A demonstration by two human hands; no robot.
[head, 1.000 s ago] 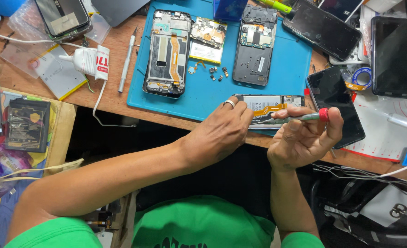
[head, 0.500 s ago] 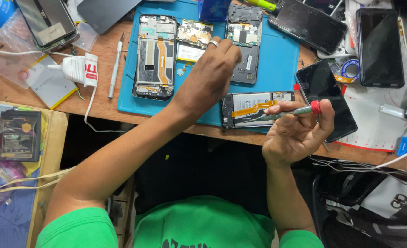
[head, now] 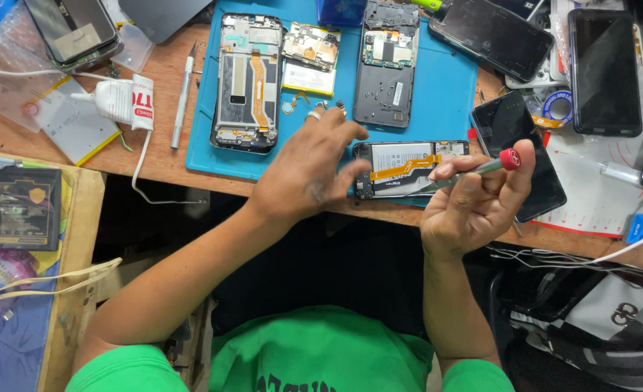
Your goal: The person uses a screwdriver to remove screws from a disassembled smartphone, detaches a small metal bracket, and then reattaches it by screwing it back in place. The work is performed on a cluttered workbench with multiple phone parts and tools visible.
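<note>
Meanwhile right hand [head: 474, 207] holds a screwdriver [head: 474, 170].

Three opened phone bodies are lying on the blue mat [head: 437, 101]: the long frame [head: 247, 81] at left, the grey back shell [head: 385, 64] at centre, and the opened phone [head: 407, 168] at the near edge, with one loose circuit board [head: 311, 56] sitting between the first two. Three dark-screened phones are resting to the right, namely the upper one [head: 497, 35], the far-right one [head: 603, 70] and the nearest one [head: 517, 149]. One screwdriver [head: 474, 170], one glue tube [head: 121, 101], one tape roll [head: 554, 109] and two hands, left hand [head: 308, 168] and right hand [head: 474, 207], are showing.
</note>
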